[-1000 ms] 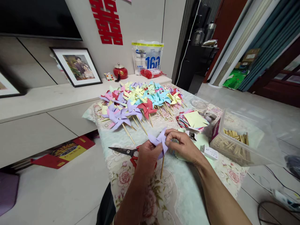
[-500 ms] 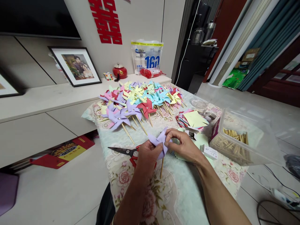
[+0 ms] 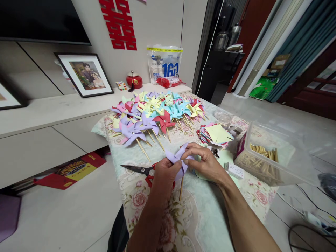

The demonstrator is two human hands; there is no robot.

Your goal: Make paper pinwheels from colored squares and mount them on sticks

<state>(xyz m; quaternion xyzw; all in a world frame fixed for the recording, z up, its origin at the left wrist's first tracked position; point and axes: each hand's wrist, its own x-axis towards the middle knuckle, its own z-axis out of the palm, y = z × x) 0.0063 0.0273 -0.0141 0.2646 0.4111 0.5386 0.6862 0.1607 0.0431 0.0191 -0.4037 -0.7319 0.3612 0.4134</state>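
Between my two hands is a purple paper pinwheel (image 3: 181, 171) on a thin wooden stick (image 3: 181, 189) that points down toward the cloth. My left hand (image 3: 166, 175) grips it from the left, thumb laid across the paper near the middle. The fingers of my right hand (image 3: 203, 161) are closed on the pinwheel's centre and right blade; the fingertips hide whatever is at the centre. Scissors (image 3: 143, 169) with red handles lie beside my left hand, partly covered by it. A small open box of pins (image 3: 214, 152) sits just beyond my right hand.
Many finished pinwheels (image 3: 157, 108) lie across the far part of the flowered tablecloth (image 3: 147, 213). To the right are a stack of coloured paper squares (image 3: 217, 133), a small white box (image 3: 234, 170) and a clear plastic bin (image 3: 291, 171) holding short wooden sticks (image 3: 265, 153).
My right hand's fingers have shifted slightly left, toward the pinwheel's centre. The left hand keeps its hold, and the things on the table have not moved.
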